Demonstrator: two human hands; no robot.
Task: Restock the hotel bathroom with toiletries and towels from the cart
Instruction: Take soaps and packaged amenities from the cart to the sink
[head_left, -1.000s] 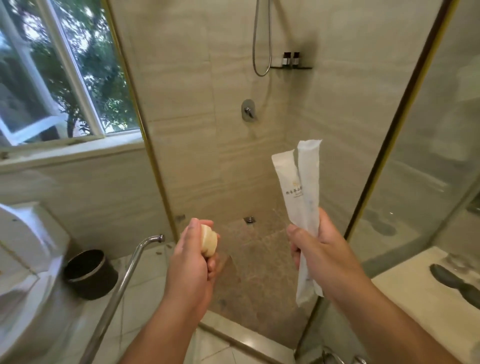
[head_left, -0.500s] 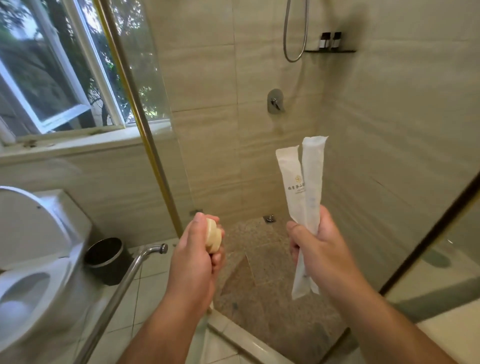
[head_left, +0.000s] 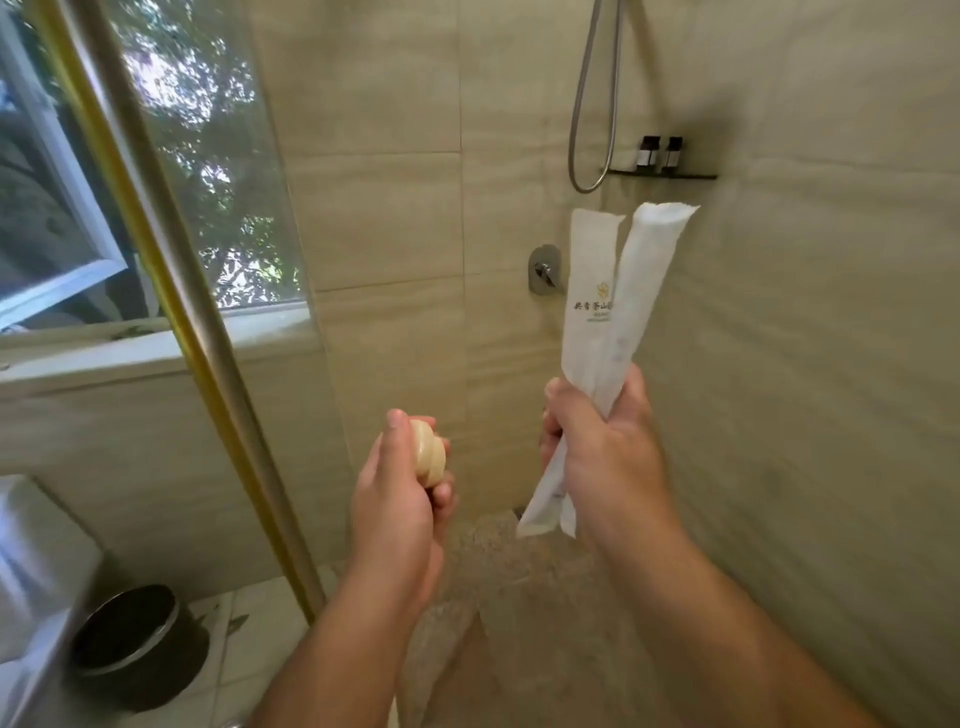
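Where the shower wall (head_left: 384, 208) carries a shelf (head_left: 696, 177) of two bottles (head_left: 648, 151), the left grip (head_left: 400, 499) curls round a soap bar (head_left: 428, 452). The right grip (head_left: 608, 447) clutches two white sachets (head_left: 589, 270) upright, print illegible.

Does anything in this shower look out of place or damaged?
Nothing stands out: two dark bottles stand upright on the wall shelf, the left hand holds a soap, the right hand grips two white packets.

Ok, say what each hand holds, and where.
Left hand grips a round soap around its edge; right hand grips two white packets below their middle.
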